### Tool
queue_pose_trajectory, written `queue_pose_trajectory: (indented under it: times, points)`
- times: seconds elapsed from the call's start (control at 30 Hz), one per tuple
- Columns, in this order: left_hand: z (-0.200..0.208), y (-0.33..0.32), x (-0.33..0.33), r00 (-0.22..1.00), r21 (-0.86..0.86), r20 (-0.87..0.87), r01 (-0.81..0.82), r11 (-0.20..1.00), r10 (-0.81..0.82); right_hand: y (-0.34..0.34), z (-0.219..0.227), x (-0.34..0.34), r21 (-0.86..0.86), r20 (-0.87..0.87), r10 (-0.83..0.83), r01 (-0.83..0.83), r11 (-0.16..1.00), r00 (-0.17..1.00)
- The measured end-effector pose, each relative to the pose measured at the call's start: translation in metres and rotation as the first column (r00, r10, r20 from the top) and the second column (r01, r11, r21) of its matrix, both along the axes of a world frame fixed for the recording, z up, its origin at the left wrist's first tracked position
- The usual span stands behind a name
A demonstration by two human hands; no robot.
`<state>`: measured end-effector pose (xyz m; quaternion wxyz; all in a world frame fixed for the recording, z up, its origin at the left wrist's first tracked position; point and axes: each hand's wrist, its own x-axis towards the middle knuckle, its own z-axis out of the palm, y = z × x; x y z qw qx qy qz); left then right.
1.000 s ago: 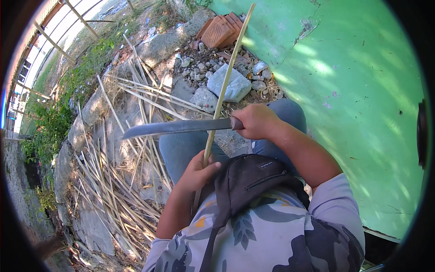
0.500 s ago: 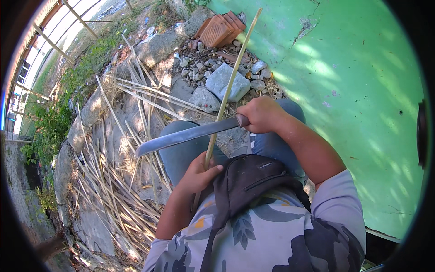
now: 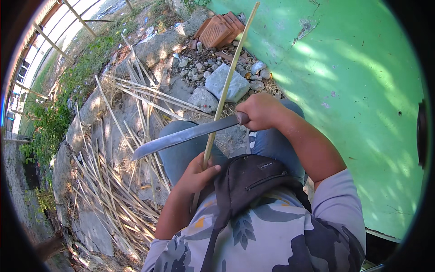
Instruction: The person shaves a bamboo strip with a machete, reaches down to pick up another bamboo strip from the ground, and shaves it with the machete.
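My right hand [image 3: 259, 112] is closed round the handle of a machete [image 3: 181, 137]. Its broad grey blade points left and lies across a long, pale bamboo strip [image 3: 230, 76], over my knees. My left hand [image 3: 197, 174] grips that strip low down, close to my belly, with the thumb toward the right. From there the strip slants up and away past the blade, its far end near the green wall. Its lower end is partly hidden by my left hand and the black bag [image 3: 253, 177] on my chest.
Many loose bamboo strips [image 3: 113, 199] lie scattered on the ground to my left. Ahead are a pale stone block [image 3: 227, 83], gravel and stacked orange roof tiles [image 3: 220, 30]. A green wall [image 3: 358, 113] stands on my right; green plants [image 3: 50, 122] grow at far left.
The strip has slid slightly upward and away, and its far end sits higher. The machete has shifted a little to the left, still across the strip. Both hands keep their grip.
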<state>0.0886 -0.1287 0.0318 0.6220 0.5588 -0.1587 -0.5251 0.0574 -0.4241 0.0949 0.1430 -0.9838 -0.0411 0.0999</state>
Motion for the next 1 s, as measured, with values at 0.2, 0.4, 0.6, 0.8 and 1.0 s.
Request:
queue_pose_trajectory:
  times: [0.2,0.4,0.6,0.8,1.0]
  points:
    - [-0.001,0.002,0.007,0.993,-0.034,-0.116,-0.006,0.999,0.002,-0.045,-0.024,0.009,0.263,0.062,-0.328,0.301,0.917,0.943]
    - [-0.005,0.006,0.002,0.986,-0.04,-0.165,-0.028,0.999,0.021,0.011,0.001,0.0,0.173,-0.072,-0.137,0.148,0.974,0.988]
    - [-0.003,0.002,0.002,0.999,-0.104,-0.034,0.036,0.994,-0.039,-0.004,0.003,0.013,0.04,-0.028,-0.027,0.028,0.999,0.999]
    - [-0.002,0.003,0.005,0.995,-0.042,-0.103,0.003,0.999,-0.008,-0.038,-0.02,0.024,0.324,0.037,-0.47,0.435,0.84,0.882]
    - [-0.004,0.004,0.004,0.989,-0.057,-0.147,0.004,0.998,-0.013,0.019,0.001,0.005,0.12,-0.041,-0.07,0.074,0.99,0.997]
